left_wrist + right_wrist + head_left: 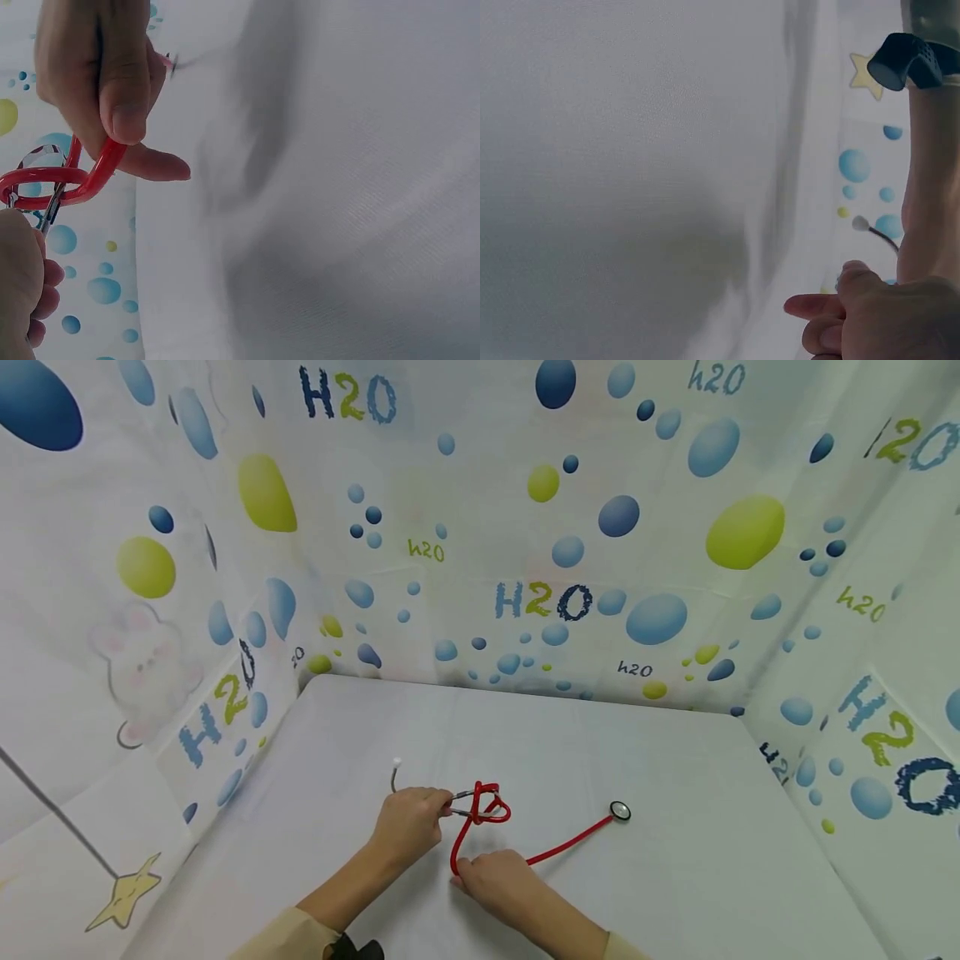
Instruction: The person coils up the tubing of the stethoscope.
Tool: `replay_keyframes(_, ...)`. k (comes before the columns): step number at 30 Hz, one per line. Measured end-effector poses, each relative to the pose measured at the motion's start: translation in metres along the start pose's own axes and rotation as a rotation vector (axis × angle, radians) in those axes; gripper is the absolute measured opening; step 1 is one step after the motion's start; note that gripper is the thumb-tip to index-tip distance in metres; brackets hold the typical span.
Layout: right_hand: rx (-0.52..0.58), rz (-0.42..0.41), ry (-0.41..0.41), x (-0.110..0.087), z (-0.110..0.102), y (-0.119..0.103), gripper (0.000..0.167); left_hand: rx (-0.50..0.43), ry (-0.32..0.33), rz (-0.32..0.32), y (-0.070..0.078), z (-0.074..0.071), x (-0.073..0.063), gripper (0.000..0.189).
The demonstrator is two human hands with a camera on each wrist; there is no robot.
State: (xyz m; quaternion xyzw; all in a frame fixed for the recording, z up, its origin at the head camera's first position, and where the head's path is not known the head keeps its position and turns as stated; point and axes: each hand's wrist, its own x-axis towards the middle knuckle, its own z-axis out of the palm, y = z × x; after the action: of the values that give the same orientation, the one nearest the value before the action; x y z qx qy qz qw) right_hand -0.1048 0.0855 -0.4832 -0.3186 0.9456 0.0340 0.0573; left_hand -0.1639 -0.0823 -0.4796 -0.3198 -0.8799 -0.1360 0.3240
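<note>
A red stethoscope is held above the white table, its red tubing (568,845) looped around its metal ear tubes (52,210). My left hand (408,822) grips the ear tubes, and one white ear tip (397,763) sticks out beyond it. Between thumb and fingers, my right hand (498,885) pinches the tubing just below the loop. The round chest piece (620,811) is at the far end of the tubing, to the right. In the left wrist view the right hand (112,82) has its index finger extended below the thumb. What the right hand holds is hidden in the right wrist view.
A white table (675,893) lies beneath both hands. Behind and beside it hangs a white curtain (480,485) printed with blue and green drops and lettering. A black wrist camera (900,64) sits on the left forearm.
</note>
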Motion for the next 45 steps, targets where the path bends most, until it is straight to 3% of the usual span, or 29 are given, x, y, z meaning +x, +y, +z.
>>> replay_keyframes(4, -0.119, 0.021, 0.004, 0.002, -0.004, -0.001, 0.019, 0.007, -0.002, 0.026, 0.004, 0.001, 0.000, 0.017)
replay_keyframes(7, -0.183, 0.040, 0.055, 0.003, -0.008, -0.001, 0.016, -0.010, -0.014, 0.029, 0.007, 0.000, 0.003, 0.017)
replay_keyframes(14, -0.169, 0.075, 0.118, 0.003, -0.014, -0.005, 0.019, 0.028, -0.057, -0.009, -0.001, 0.000, 0.000, 0.016)
replay_keyframes(23, -0.241, -0.018, 0.319, 0.003, -0.028, 0.002, 0.021, 0.064, -0.081, 0.016, -0.009, 0.006, -0.011, 0.019)
replay_keyframes(34, -0.238, -0.133, 0.509, 0.003, -0.047, 0.043, 0.025, 0.020, -0.084, 0.079, -0.001, 0.008, -0.013, 0.022)
replay_keyframes(45, -0.276, -0.085, 0.421, 0.004, -0.074, 0.070, 0.037, -0.022, -0.018, 0.159, 0.022, 0.000, -0.006, 0.025)
